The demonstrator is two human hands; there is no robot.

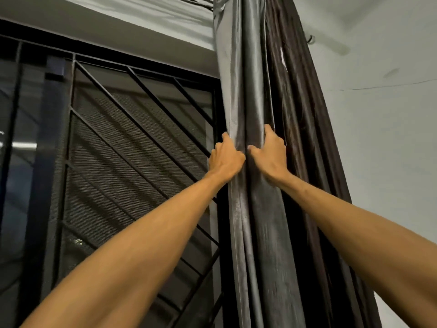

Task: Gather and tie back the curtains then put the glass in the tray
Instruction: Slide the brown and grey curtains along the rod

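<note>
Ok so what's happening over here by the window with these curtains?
A person reaches up with both arms to the dark curtains, which are bunched into a narrow column at the right edge of the barred window. The left hand grips the outer edge fold, and the right hand grips the folds right beside it. No tie is visible around them, and no glass or tray is in view.

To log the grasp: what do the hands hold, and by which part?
Both hands grip the gathered curtain: the left hand its window-side edge, the right hand a fold beside it.
</note>
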